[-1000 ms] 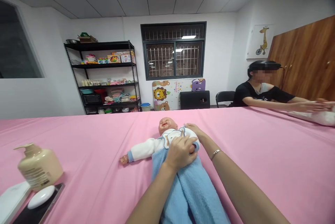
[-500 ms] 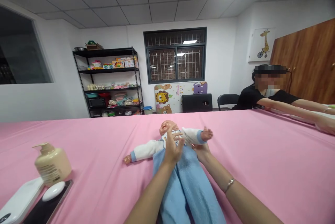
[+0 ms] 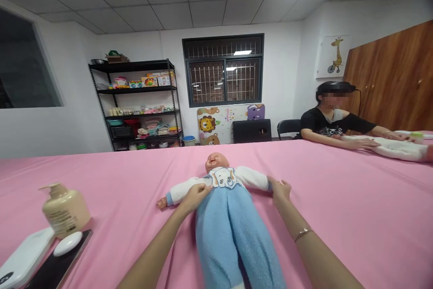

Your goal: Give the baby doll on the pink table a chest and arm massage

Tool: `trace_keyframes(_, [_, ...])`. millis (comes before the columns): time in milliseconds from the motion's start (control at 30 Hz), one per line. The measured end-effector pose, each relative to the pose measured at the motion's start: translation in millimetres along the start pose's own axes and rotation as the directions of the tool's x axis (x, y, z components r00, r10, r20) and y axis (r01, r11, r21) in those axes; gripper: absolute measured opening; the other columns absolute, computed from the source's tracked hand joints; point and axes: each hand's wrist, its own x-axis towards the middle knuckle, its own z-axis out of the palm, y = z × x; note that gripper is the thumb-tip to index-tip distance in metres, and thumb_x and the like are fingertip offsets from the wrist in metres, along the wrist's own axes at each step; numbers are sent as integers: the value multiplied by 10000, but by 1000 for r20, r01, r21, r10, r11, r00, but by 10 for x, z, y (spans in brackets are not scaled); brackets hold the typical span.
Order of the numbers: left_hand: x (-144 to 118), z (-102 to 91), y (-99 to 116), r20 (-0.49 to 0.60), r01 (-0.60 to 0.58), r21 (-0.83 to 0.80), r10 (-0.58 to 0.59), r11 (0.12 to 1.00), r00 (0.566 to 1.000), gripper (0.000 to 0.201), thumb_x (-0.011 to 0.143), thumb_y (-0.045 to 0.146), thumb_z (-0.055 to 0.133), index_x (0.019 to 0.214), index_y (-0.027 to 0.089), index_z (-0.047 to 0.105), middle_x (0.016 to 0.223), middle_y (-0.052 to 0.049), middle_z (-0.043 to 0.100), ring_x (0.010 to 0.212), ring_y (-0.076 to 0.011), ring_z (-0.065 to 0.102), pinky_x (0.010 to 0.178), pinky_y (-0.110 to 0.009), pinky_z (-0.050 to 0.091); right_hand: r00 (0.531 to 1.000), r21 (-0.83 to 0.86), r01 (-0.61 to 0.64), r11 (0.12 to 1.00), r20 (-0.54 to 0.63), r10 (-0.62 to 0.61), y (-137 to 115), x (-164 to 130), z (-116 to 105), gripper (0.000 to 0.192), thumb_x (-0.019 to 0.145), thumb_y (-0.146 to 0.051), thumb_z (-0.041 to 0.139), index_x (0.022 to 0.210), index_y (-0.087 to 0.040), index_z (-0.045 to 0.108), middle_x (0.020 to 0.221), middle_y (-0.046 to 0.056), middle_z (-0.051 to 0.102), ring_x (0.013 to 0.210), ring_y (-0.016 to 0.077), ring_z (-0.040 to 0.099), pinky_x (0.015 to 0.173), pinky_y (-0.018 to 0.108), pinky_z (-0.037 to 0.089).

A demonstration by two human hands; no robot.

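Observation:
A baby doll [image 3: 221, 190] in a white top and fluffy blue trousers lies on its back on the pink table [image 3: 338, 199], head away from me, both arms spread out. My left hand [image 3: 195, 196] rests on the doll's upper arm on the left side, fingers curled over the white sleeve. My right hand [image 3: 280, 190] covers the doll's hand at the end of the other sleeve. A thin bracelet sits on my right wrist.
A beige pump bottle [image 3: 64, 210], a white oval object [image 3: 67, 244] on a dark slab and a white box [image 3: 23, 259] sit at the front left. Another person [image 3: 333, 117] sits at the far right, hands on a white doll [image 3: 392, 148]. Black shelves stand behind.
The doll's arm on the right, held raised half a second ago, now lies stretched flat. My left hand moved from the doll's chest to its other arm.

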Motion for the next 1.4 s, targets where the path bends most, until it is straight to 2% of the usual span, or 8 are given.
trace_keyframes(167, [-44, -30, 42, -196, 21, -532, -147, 846, 969, 315, 737, 455, 499, 788, 152, 566, 819, -21, 605, 774, -164, 510, 742, -275, 398, 1000, -251, -4, 968, 0, 4, -25, -60, -23, 804, 575, -429, 624, 1243, -130, 294, 975, 116, 583, 851, 235, 575, 775, 343, 461])
trace_keyframes(467, [-12, -25, -256, -75, 122, -231, -143, 965, 987, 275, 662, 369, 567, 562, 175, 399, 541, 62, 388, 542, -94, 363, 541, -236, 278, 981, -534, 169, 829, 12, -193, -129, -201, -52, 526, 708, -298, 475, 1194, -103, 434, 1081, 190, 555, 1017, 311, 508, 864, 427, 373])
trace_keyframes(600, [-56, -28, -208, -55, 159, -541, -223, 826, 973, 341, 592, 353, 690, 791, 171, 482, 736, 27, 560, 672, -112, 515, 640, -235, 382, 867, -428, 461, 777, 29, -498, -353, -440, -13, 379, 733, -294, 461, 1067, -125, 522, 1082, 161, 549, 1038, 289, 471, 879, 414, 350])
trace_keyframes(733, [-54, -49, -203, -62, 139, -668, -240, 731, 969, 578, 521, 304, 755, 1002, 201, 451, 843, 7, 601, 754, -130, 572, 712, -255, 422, 735, -49, 389, 920, 619, -277, -572, -717, 88, 339, 730, -503, 515, 752, -167, 553, 709, 34, 553, 659, 163, 476, 625, 285, 363])
trace_keyframes(800, [-39, -77, -235, -52, 133, -569, -196, 812, 979, 519, 526, 319, 755, 952, 181, 492, 796, 11, 589, 737, -131, 561, 708, -255, 415, 580, -36, 326, 945, 797, -169, -619, -796, 101, 379, 698, -543, 557, 655, -168, 518, 622, -11, 479, 589, 119, 396, 565, 257, 288])
trace_keyframes(933, [-27, -146, -272, 34, 91, -169, -87, 981, 996, 314, 661, 444, 642, 664, 160, 508, 612, 39, 488, 587, -113, 449, 581, -239, 336, 433, -69, 301, 951, 899, -72, -621, -784, 45, 421, 694, -526, 593, 555, -158, 442, 573, -46, 355, 568, 79, 290, 546, 241, 204])
trace_keyframes(1200, [21, -10, -306, -81, 18, -224, -37, 974, 996, 308, 723, 461, 555, 744, 154, 557, 740, -1, 558, 735, -159, 502, 699, -262, 387, 375, -41, 185, 982, 926, -32, -665, -766, -13, 357, 684, -461, 644, 823, -145, 555, 736, -19, 469, 665, 94, 393, 597, 231, 289])
trace_keyframes(1400, [65, 33, -387, -138, 37, -338, -89, 940, 986, 353, 762, 509, 517, 808, 159, 529, 786, 0, 566, 743, -147, 506, 706, -263, 405, 274, -22, 245, 969, 961, -48, -710, -815, -15, 346, 685, -454, 643, 633, -144, 499, 645, -35, 391, 612, 78, 317, 559, 226, 239])
